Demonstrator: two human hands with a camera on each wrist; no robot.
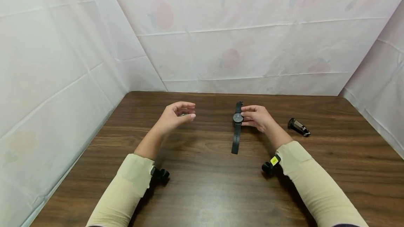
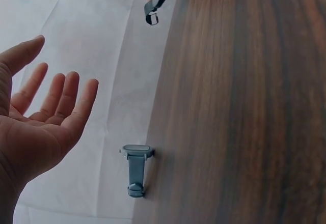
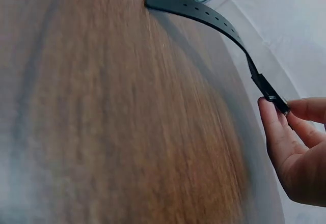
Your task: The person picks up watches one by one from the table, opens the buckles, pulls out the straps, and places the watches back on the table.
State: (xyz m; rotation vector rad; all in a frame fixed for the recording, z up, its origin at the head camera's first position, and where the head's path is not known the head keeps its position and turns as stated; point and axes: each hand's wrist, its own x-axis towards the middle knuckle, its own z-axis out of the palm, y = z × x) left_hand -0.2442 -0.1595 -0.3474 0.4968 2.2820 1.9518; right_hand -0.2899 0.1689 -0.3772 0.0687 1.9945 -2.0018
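Above the dark brown wooden table (image 1: 202, 185), in the head view, a black wristwatch with a round dark dial (image 1: 237, 125) is pinched at its case by the right hand (image 1: 257, 117), its strap end resting on the wood, while the left hand (image 1: 175, 116) is held empty, fingers loosely curved. From the left wrist, the fingers (image 2: 61, 102) are seen spread, with a small grey watch (image 2: 136, 169) lying beyond; from the right wrist, the perforated strap is seen arching from the gripping fingertips (image 3: 272, 127) to the tabletop
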